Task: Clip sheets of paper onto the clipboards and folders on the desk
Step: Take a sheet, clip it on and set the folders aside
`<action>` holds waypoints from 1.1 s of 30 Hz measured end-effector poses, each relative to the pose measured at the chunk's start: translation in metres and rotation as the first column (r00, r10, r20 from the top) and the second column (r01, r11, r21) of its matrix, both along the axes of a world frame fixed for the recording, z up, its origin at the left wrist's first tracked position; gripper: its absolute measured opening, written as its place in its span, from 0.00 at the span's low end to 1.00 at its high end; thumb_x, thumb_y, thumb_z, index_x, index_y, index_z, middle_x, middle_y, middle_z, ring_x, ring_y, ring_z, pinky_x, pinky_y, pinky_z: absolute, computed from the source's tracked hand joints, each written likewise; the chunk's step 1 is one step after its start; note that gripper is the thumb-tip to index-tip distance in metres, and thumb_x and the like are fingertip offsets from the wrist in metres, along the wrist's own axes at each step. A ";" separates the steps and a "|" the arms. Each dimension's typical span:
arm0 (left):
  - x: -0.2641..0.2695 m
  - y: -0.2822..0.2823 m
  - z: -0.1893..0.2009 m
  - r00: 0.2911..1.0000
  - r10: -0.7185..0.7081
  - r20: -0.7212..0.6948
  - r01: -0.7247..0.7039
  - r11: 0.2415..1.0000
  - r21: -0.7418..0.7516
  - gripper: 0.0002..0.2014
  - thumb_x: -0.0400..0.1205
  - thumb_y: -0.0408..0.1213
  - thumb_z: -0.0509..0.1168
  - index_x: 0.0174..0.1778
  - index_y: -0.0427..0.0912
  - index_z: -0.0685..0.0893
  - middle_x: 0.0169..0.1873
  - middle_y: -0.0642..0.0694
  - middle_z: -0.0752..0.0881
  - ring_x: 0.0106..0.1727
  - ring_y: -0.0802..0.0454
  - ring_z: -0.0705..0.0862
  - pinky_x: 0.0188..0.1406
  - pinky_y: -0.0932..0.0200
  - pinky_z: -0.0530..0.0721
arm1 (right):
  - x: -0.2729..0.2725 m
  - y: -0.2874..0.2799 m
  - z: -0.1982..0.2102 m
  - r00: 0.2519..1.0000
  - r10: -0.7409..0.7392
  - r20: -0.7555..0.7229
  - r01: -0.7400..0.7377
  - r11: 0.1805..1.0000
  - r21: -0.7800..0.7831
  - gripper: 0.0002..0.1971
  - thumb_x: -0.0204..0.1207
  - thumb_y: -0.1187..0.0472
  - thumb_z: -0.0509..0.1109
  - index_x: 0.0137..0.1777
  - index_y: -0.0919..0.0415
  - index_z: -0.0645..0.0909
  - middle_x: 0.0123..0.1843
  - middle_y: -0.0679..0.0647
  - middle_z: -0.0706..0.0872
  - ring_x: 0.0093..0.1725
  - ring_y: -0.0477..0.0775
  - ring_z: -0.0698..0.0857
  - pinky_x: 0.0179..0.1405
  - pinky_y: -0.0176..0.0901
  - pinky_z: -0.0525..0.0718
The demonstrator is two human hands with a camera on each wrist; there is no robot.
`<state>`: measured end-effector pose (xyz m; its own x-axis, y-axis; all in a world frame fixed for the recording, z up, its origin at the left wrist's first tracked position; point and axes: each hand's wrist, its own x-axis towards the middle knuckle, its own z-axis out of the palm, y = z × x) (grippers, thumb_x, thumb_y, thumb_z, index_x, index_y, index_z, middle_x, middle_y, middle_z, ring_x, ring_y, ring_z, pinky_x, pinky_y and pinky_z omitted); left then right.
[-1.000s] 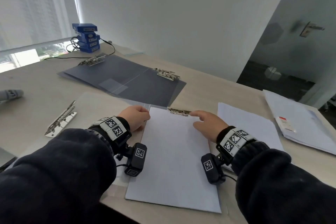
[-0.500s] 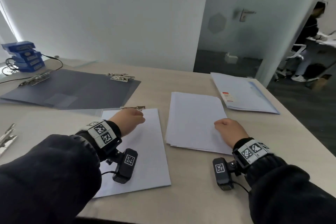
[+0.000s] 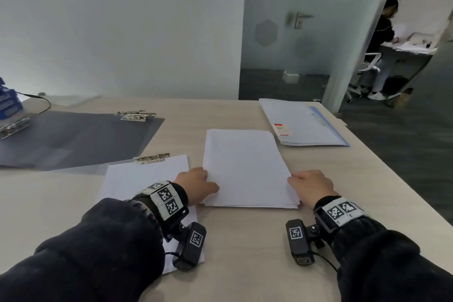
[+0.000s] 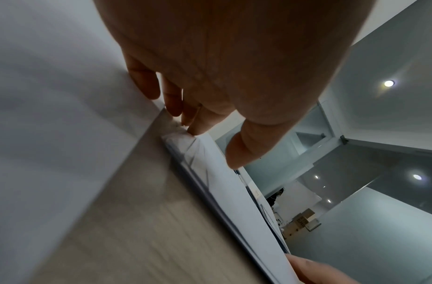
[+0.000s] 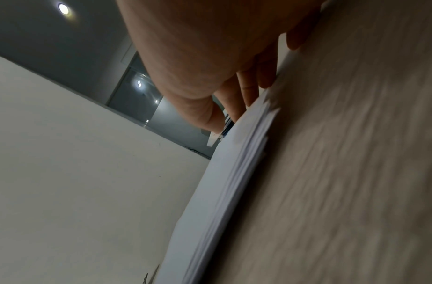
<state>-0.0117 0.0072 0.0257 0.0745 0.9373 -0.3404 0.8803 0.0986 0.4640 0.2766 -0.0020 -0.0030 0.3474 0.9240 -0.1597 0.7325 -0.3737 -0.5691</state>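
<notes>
A stack of loose white paper [image 3: 245,167] lies mid-desk. My left hand [image 3: 196,185] is at its near left edge. In the left wrist view my left hand [image 4: 210,146] has curled fingertips that ruck up the top sheets [image 4: 185,146], with the thumb above them. My right hand [image 3: 310,184] is at the stack's near right edge. There its fingers [image 5: 246,96] lie against the stack's side [image 5: 248,146], and the thumb hovers over the top. To the left, a single sheet [image 3: 144,179] sits under a metal clip [image 3: 152,158] on a clear clipboard.
Dark grey folders [image 3: 73,140] with metal clips [image 3: 136,115] lie at the back left, beside blue boxes [image 3: 7,105] and a cable. A blue folder holding papers [image 3: 304,122] lies at the back right. The desk edge runs along the right; a person stands beyond the doorway.
My left hand left the clipped sheet's clip and moved right to the stack's left edge. The right hand went from the clip to the stack's right edge. The head turned right.
</notes>
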 end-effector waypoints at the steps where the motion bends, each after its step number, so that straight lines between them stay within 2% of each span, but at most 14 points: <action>1: 0.000 0.000 -0.001 1.000 -0.014 -0.013 0.014 1.000 -0.002 0.18 0.75 0.58 0.60 0.41 0.44 0.75 0.50 0.45 0.78 0.57 0.40 0.80 0.53 0.51 0.76 | -0.001 -0.001 0.001 1.000 0.005 -0.007 -0.005 1.000 -0.003 0.12 0.65 0.45 0.57 0.25 0.35 0.79 0.43 0.51 0.76 0.51 0.64 0.77 0.54 0.53 0.77; 4: 0.000 0.000 -0.004 1.000 -0.009 0.000 0.009 1.000 0.005 0.17 0.78 0.57 0.61 0.44 0.45 0.75 0.48 0.47 0.77 0.58 0.40 0.77 0.55 0.49 0.76 | -0.004 -0.005 0.006 1.000 0.007 -0.027 -0.007 1.000 0.000 0.14 0.68 0.47 0.59 0.22 0.37 0.77 0.38 0.48 0.71 0.46 0.61 0.73 0.45 0.52 0.70; 8: 0.006 -0.006 -0.002 0.999 -0.031 -0.021 0.032 0.999 0.036 0.13 0.83 0.50 0.61 0.47 0.43 0.74 0.50 0.46 0.76 0.57 0.42 0.74 0.54 0.52 0.67 | -0.004 -0.005 0.007 0.999 0.007 -0.037 -0.006 1.000 0.012 0.15 0.69 0.49 0.60 0.21 0.40 0.76 0.32 0.49 0.69 0.42 0.60 0.71 0.42 0.52 0.66; 10: 0.007 -0.006 -0.001 0.997 -0.055 -0.053 0.057 0.998 0.031 0.13 0.84 0.49 0.61 0.48 0.41 0.75 0.55 0.44 0.77 0.59 0.42 0.74 0.57 0.52 0.66 | -0.004 -0.004 0.006 0.999 0.010 -0.040 -0.009 1.000 0.018 0.14 0.69 0.49 0.60 0.23 0.41 0.77 0.33 0.48 0.73 0.44 0.61 0.74 0.44 0.52 0.69; 11: 0.007 -0.006 -0.001 0.996 -0.067 -0.061 0.068 0.997 0.026 0.13 0.85 0.48 0.61 0.52 0.41 0.76 0.60 0.44 0.77 0.64 0.41 0.74 0.61 0.52 0.67 | -0.003 -0.003 0.005 0.998 0.011 -0.054 -0.010 1.000 0.021 0.12 0.68 0.47 0.60 0.26 0.40 0.81 0.36 0.47 0.78 0.46 0.61 0.77 0.47 0.52 0.73; 13: 0.004 -0.005 -0.002 0.997 -0.062 -0.038 0.063 0.998 0.029 0.20 0.85 0.49 0.62 0.71 0.44 0.78 0.75 0.47 0.73 0.78 0.41 0.68 0.75 0.50 0.64 | 0.000 0.001 0.000 0.995 0.014 -0.098 -0.011 0.999 0.031 0.11 0.67 0.44 0.61 0.37 0.39 0.86 0.44 0.43 0.86 0.51 0.58 0.82 0.58 0.56 0.79; 15: 0.002 -0.006 -0.001 0.997 -0.073 -0.037 0.075 0.996 0.046 0.27 0.85 0.51 0.61 0.80 0.47 0.71 0.79 0.49 0.70 0.80 0.43 0.66 0.78 0.51 0.61 | 0.004 0.005 -0.005 0.979 -0.008 -0.203 0.021 0.998 0.064 0.14 0.62 0.39 0.63 0.41 0.39 0.86 0.45 0.41 0.89 0.51 0.56 0.86 0.63 0.61 0.80; 17: 0.002 -0.005 -0.002 0.995 -0.086 -0.057 0.089 0.995 0.048 0.30 0.85 0.52 0.60 0.83 0.49 0.67 0.80 0.49 0.68 0.81 0.43 0.64 0.79 0.52 0.59 | 0.004 0.006 -0.002 0.956 -0.011 -0.294 0.041 0.995 0.096 0.12 0.66 0.42 0.68 0.41 0.48 0.86 0.44 0.47 0.91 0.49 0.58 0.87 0.60 0.58 0.81; 20: 0.003 -0.005 -0.002 0.996 -0.078 -0.032 0.079 0.995 0.055 0.30 0.84 0.52 0.61 0.84 0.53 0.66 0.82 0.51 0.65 0.83 0.41 0.61 0.80 0.50 0.58 | 0.004 0.007 0.009 0.917 0.046 -0.397 -0.013 0.996 0.084 0.08 0.79 0.58 0.70 0.40 0.60 0.84 0.45 0.59 0.89 0.44 0.60 0.86 0.46 0.48 0.79; 23: 0.002 -0.006 -0.002 0.997 -0.079 -0.017 0.080 0.995 0.062 0.28 0.83 0.52 0.62 0.82 0.56 0.68 0.80 0.52 0.67 0.81 0.41 0.63 0.79 0.50 0.59 | 0.007 0.012 0.017 0.908 0.081 -0.410 -0.069 0.997 0.044 0.06 0.79 0.65 0.71 0.40 0.61 0.84 0.46 0.62 0.89 0.45 0.59 0.86 0.47 0.46 0.79; 25: 0.000 -0.005 -0.003 0.997 -0.075 0.010 0.074 0.996 0.057 0.27 0.84 0.52 0.62 0.80 0.56 0.71 0.78 0.52 0.70 0.80 0.43 0.66 0.81 0.50 0.61 | 0.010 0.016 0.017 0.927 0.105 -0.360 -0.102 0.994 0.026 0.06 0.78 0.67 0.71 0.40 0.59 0.85 0.47 0.61 0.90 0.46 0.60 0.86 0.50 0.47 0.81; 28: -0.004 -0.004 -0.005 0.996 -0.045 0.083 0.042 0.998 0.038 0.23 0.83 0.52 0.63 0.76 0.56 0.76 0.73 0.53 0.74 0.76 0.45 0.71 0.79 0.48 0.68 | 0.008 0.011 0.021 0.957 0.147 -0.250 -0.136 0.989 0.062 0.05 0.77 0.67 0.70 0.47 0.61 0.88 0.48 0.60 0.91 0.48 0.61 0.88 0.47 0.46 0.82; 31: -0.006 -0.004 -0.006 0.986 0.037 0.164 -0.039 0.999 0.010 0.26 0.75 0.57 0.65 0.70 0.57 0.81 0.69 0.53 0.79 0.73 0.44 0.75 0.75 0.47 0.74 | 0.004 0.002 0.030 0.961 0.202 -0.187 -0.178 0.974 0.139 0.08 0.78 0.67 0.68 0.49 0.57 0.88 0.45 0.54 0.91 0.43 0.53 0.88 0.37 0.40 0.80; 33: -0.006 -0.002 -0.007 0.981 0.056 0.185 -0.059 0.998 0.009 0.23 0.77 0.55 0.67 0.68 0.57 0.82 0.68 0.52 0.80 0.72 0.44 0.76 0.74 0.48 0.75 | 0.002 -0.001 0.037 0.953 0.225 -0.202 -0.187 0.963 0.195 0.12 0.78 0.69 0.67 0.55 0.53 0.86 0.47 0.49 0.90 0.44 0.49 0.87 0.37 0.38 0.79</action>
<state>-0.0179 0.0051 0.0189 0.0807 0.9466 -0.3123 0.7722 0.1387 0.6201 0.2790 -0.0035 0.0344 0.1206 0.9917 -0.0435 0.6323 -0.1106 -0.7668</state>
